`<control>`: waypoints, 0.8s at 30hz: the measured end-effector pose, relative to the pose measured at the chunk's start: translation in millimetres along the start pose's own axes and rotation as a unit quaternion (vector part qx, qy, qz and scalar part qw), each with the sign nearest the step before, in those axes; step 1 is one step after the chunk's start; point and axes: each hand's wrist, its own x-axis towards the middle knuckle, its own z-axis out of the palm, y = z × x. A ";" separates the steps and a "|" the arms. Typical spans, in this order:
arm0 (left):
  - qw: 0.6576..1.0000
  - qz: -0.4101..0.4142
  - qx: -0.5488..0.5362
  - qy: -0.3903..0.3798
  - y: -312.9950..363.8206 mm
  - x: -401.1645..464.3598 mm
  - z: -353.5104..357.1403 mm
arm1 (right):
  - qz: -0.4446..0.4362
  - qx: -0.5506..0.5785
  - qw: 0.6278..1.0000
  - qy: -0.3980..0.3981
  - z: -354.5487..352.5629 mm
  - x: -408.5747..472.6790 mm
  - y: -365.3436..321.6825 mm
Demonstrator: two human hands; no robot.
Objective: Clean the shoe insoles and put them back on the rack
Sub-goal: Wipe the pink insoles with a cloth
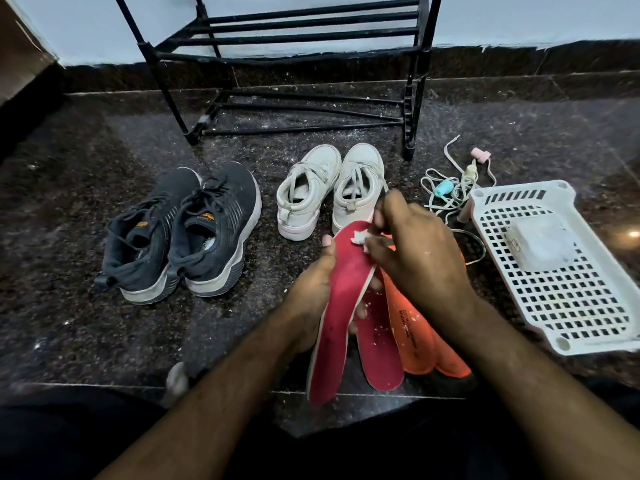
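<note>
My left hand (pixel 311 299) grips a red insole (pixel 337 306) from its left edge and holds it tilted above the floor. My right hand (pixel 415 258) presses a small white wad of tissue (pixel 360 237) against the insole's toe end. Beneath it a second red insole (pixel 379 351) lies on the dark granite floor, speckled with white crumbs. Two orange insoles (pixel 415 327) lie beside it, partly under my right wrist. The black metal shoe rack (pixel 294 39) stands against the wall ahead, its shelves bare.
A pair of black sneakers (pixel 183 233) sits left of a white pair (pixel 329 192). At right a white plastic basket (pixel 554 268) holds a pale soap-like block (pixel 540 244). Loose laces and small clips (pixel 453 188) lie behind it. White debris dots the floor.
</note>
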 end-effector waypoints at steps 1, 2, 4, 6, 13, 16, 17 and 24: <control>1.000 -0.004 -0.002 0.000 1.2 -1.1 0.0 | -0.001 0.032 0.999 -0.022 -0.5 -1.7 -2.6; 1.000 -0.009 -0.004 -0.001 1.9 -2.2 0.8 | -0.006 0.072 0.996 -0.061 1.9 -7.0 -7.9; 1.000 -0.018 -0.003 -0.008 0.2 -1.3 2.5 | -0.018 0.086 0.989 -0.120 11.1 -17.9 -15.8; 1.000 -0.029 0.006 -0.008 -3.3 0.8 2.2 | -0.007 0.072 0.993 -0.098 16.0 -15.0 -8.2; 0.999 -0.038 -0.011 -0.011 -2.5 1.7 -0.6 | -0.014 0.151 0.982 -0.110 9.1 -14.4 -8.5; 0.999 -0.044 -0.005 -0.017 -5.3 3.9 -0.3 | -0.018 0.095 0.987 -0.126 22.1 -18.1 -4.3; 0.999 -0.043 0.003 -0.014 -5.7 3.9 -1.6 | 0.000 0.073 0.993 -0.094 19.5 -12.6 -0.5; 0.999 -0.042 -0.002 -0.010 -4.5 3.2 -1.8 | 0.001 0.106 0.982 -0.158 10.2 -18.3 -6.8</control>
